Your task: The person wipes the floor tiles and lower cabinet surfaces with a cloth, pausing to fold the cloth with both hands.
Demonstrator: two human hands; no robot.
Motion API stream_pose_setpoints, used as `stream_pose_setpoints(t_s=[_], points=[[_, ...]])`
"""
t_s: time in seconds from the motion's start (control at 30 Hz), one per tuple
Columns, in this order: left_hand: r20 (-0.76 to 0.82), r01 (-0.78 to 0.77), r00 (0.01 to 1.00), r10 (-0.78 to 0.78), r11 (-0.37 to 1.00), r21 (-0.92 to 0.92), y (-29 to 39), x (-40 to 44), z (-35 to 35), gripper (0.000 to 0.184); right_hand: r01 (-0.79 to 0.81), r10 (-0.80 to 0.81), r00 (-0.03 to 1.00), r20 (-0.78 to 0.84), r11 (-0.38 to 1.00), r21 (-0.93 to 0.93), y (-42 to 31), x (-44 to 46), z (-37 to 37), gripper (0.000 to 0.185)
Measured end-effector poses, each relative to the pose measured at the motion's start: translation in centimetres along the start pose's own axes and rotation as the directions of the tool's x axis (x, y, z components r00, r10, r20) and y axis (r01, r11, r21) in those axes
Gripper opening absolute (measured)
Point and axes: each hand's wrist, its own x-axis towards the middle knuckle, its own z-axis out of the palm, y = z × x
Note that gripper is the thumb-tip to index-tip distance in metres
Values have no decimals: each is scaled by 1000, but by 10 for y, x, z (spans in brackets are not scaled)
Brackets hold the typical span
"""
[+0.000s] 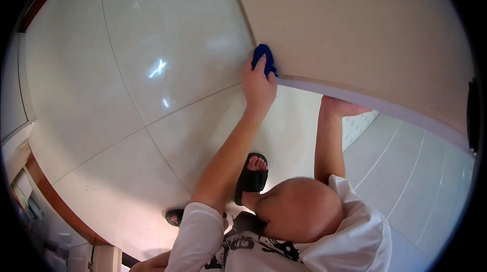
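A bunched dark blue cloth [263, 57] is under the fingers of my left hand [259, 83], pressed against the lower corner of a beige door-like panel [355, 23]. My fingers curl over the cloth, and part of it sticks out beside them. My right hand [342, 106] is at the panel's pale edge [329, 88], bent at the wrist. The panel hides its fingers, so their grip cannot be made out.
Glossy pale tiles [127, 84] cover the floor on the left. Grey lined surface [401, 160] lies beyond the panel on the right. My bent knee [299, 208] and a black slipper [252, 179] are below my arms. Brown trim [66, 206] runs along the lower left.
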Motion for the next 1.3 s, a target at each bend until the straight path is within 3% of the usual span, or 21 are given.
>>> stream_pose_setpoints(t_s=[0.13,0.23,0.3,0.4,0.5,0.53,0.67,0.8,0.9,1.0,1.07,1.13,1.23,1.27,1.3], points=[[-67,-130,990,126,991,-44,54,-46,-9,53,4,-4,1000,-15,1000,6,-4,-1,7,73],[-81,-140,986,144,988,58,35,-37,-3,53,-15,16,1000,-25,999,33,-4,-2,7,72],[-76,-39,996,44,997,67,14,-13,0,51,43,-41,997,57,999,-17,2,2,-4,72],[-63,12,998,-5,994,107,19,-6,-2,50,29,-30,999,36,998,48,1,2,-1,70],[-81,-139,988,134,989,-49,66,-49,-14,50,-55,65,991,-114,994,90,-7,-5,14,67],[-56,-118,992,112,985,-129,72,-52,-16,52,-29,35,994,-99,997,68,-7,-4,8,66],[-180,-98,979,100,995,21,14,-16,13,51,75,-76,997,21,996,39,7,3,-8,63],[-97,38,994,-40,999,-22,19,6,6,50,70,-83,992,98,989,129,12,6,-20,57],[-145,-278,954,263,956,-96,96,-33,-17,52,32,-28,992,-125,999,29,8,-4,-10,53],[-176,-367,917,358,930,-18,98,-25,-14,52,79,-85,992,-98,995,-59,6,-7,-2,50],[-230,-269,931,282,959,83,60,8,3,54,236,-226,970,89,963,-131,22,1,-27,50],[-232,-92,965,125,984,151,26,50,9,58,275,-262,956,135,956,-96,23,2,-41,50],[-99,-63,993,65,998,24,44,50,-5,60,137,-137,991,-5,989,49,27,1,-30,59],[-175,-218,958,227,974,70,70,29,-7,58,72,-71,996,-56,997,14,20,-2,-21,67],[-164,-278,950,264,958,-69,106,6,-16,58,3,-5,994,-106,1000,-14,13,-6,-12,75]])
